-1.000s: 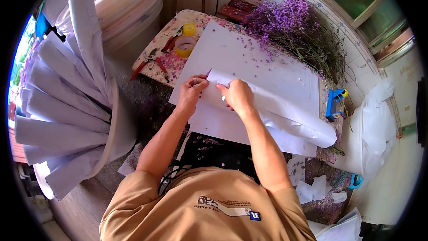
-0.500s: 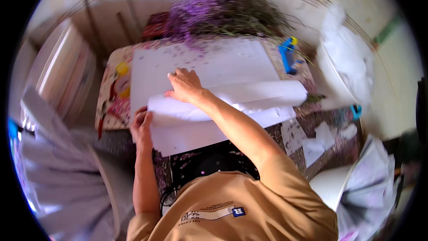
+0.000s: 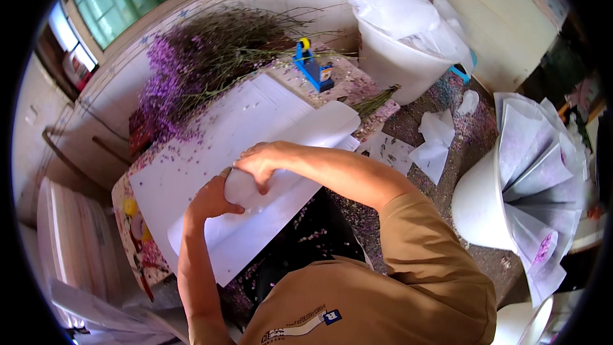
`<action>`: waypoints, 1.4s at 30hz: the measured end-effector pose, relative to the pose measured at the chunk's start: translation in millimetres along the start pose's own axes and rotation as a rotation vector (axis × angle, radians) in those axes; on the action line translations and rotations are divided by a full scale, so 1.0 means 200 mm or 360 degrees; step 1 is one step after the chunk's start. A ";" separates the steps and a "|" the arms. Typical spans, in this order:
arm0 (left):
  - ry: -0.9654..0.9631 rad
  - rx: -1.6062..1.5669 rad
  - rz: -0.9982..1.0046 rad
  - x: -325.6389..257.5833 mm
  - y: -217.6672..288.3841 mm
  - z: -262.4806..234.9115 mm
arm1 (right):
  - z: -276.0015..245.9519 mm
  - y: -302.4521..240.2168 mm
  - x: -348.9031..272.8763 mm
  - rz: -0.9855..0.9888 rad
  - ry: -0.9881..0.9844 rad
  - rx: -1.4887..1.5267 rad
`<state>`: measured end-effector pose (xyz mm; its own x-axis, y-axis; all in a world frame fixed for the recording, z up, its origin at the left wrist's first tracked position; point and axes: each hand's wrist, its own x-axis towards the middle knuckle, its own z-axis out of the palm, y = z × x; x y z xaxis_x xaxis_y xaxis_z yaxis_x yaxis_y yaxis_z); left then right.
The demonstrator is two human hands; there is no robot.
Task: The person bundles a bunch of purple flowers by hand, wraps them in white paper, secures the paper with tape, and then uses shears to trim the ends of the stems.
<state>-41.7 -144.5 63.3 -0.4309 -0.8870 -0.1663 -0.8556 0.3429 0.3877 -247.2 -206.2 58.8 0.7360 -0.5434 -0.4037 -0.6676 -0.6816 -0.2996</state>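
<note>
A white paper sheet rolled into a loose tube [image 3: 306,137] lies slantwise on a stack of flat white sheets [image 3: 191,153] on the table. My left hand [image 3: 209,201] cups the near, narrow end of the tube. My right hand [image 3: 258,163] lies curled over the top of the same end, just beside the left hand. A big heap of purple dried flowers [image 3: 198,67] lies along the table's far side, and purple crumbs are scattered over the sheets.
A blue tape dispenser [image 3: 313,67] stands at the table's far right corner. A white tub [image 3: 396,57] stuffed with white paper is beyond it. At the right, a white bucket [image 3: 476,207] holds several paper-wrapped cones [image 3: 536,166]. Paper scraps [image 3: 434,147] litter the floor.
The view has swung round. My right hand has come back along the tube to its near end, and my left hand has come up from the sheet's edge to cup that end.
</note>
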 end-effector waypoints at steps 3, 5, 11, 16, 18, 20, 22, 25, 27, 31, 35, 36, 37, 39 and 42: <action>-0.0337 -0.0222 0.0023 0.14 -0.08 -0.04 | -0.02 0.01 0.01 -0.0001 -0.0003 0.0036; -0.0434 -0.0266 -0.0068 0.18 -0.14 -0.05 | -0.03 0.06 0.03 -0.0029 0.0076 0.0042; -0.0348 -0.0044 -0.0180 0.12 -0.51 -0.21 | -0.07 0.29 0.08 0.0024 -0.0022 -0.0022; -0.0531 -0.0204 -0.0097 0.31 -0.26 -0.19 | -0.09 0.37 0.01 0.0056 0.0020 0.0012; -0.0320 0.0043 -0.0222 0.39 -0.12 -0.07 | -0.10 0.35 -0.02 0.0012 0.0133 0.0009; -0.0237 0.0083 -0.0302 0.41 0.03 -0.03 | -0.06 0.40 -0.02 0.0034 0.0138 -0.0022; -0.0006 0.0083 -0.0339 0.37 0.05 0.04 | -0.03 0.47 -0.07 0.0155 0.0076 -0.0057; 0.0161 0.0227 -0.0459 0.34 0.08 0.16 | -0.02 0.67 -0.27 0.0246 0.0092 -0.0099; 0.0340 0.0355 -0.0295 0.30 0.02 0.28 | 0.03 0.70 -0.34 0.0257 0.0226 -0.0115; 0.0633 0.0455 0.0022 0.36 0.16 0.30 | 0.19 0.72 -0.35 0.0234 0.0449 -0.0284; 0.0494 0.0391 0.0129 0.49 0.35 0.38 | 0.29 0.68 -0.35 0.0195 0.0590 -0.0384; 0.0539 0.0442 0.0184 0.51 0.34 0.46 | 0.32 0.66 -0.36 0.0250 0.0660 -0.0416; 0.0528 0.0428 0.0205 0.51 0.33 0.53 | 0.38 0.64 -0.37 0.0307 0.0729 -0.0445; 0.0894 0.0661 0.0463 0.44 0.33 0.65 | 0.58 0.63 -0.42 0.0291 0.1049 -0.0729; 0.0693 0.0554 0.0443 0.29 0.43 0.72 | 0.71 0.55 -0.53 0.0251 0.1185 -0.0604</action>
<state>-181.9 -122.3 -44.6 -0.5573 -0.7695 0.3119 -0.8031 0.5949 0.0329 -414.3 -154.5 -53.3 0.6084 -0.7357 0.2977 -0.7833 -0.6169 0.0766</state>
